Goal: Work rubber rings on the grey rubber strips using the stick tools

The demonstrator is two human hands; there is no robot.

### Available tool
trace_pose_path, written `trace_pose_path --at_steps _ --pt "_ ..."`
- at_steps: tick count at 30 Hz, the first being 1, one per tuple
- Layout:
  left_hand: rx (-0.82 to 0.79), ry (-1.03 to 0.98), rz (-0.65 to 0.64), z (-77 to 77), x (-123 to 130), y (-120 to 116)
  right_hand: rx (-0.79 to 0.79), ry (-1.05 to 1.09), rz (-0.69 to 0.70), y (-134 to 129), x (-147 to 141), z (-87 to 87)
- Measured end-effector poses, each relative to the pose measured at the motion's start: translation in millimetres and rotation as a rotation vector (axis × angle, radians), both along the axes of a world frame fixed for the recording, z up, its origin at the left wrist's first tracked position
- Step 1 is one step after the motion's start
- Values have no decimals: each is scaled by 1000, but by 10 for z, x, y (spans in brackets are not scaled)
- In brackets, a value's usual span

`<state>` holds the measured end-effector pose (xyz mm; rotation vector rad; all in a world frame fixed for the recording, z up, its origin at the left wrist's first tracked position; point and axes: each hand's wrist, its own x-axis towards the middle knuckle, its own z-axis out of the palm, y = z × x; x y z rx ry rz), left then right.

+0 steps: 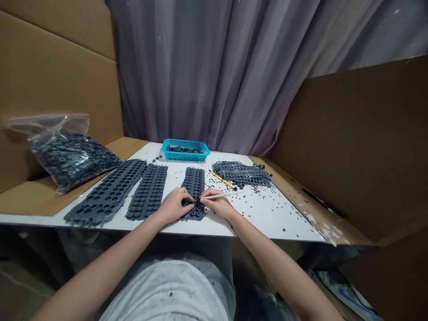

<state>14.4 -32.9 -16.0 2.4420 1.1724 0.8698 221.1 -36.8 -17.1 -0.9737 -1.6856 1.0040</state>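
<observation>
A dark grey moulded sheet [194, 180] with rows of round parts lies flat on the white table in front of me. My left hand [176, 205] rests over its left edge, fingers curled and thumb reaching onto the round parts; whether it pinches one is hidden. My right hand [216, 203] grips a thin white stick [224, 195], whose tip points at the sheet near my left thumb. Left of the hands lie a second dark sheet [147, 191] with round parts and a stack of sheets [110, 191] with round holes.
A blue basket [185, 156] of small dark rings stands at the back. A yellow-handled tool [220, 178] lies beside a pile of perforated sheets [242, 173], with tiny dark bits scattered around. A clear bag [73, 156] of dark rings sits left. Cardboard walls [354, 147] flank the white table [261, 218].
</observation>
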Motion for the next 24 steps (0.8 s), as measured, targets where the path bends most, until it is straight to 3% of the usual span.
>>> trace_pose_path --at_steps 9,24 --pt "5 -26 -1 -7 7 -40 -67 8 200 -34 4 -8" --pt "34 17 -12 -1 7 -52 -59 3 171 -47 14 18"
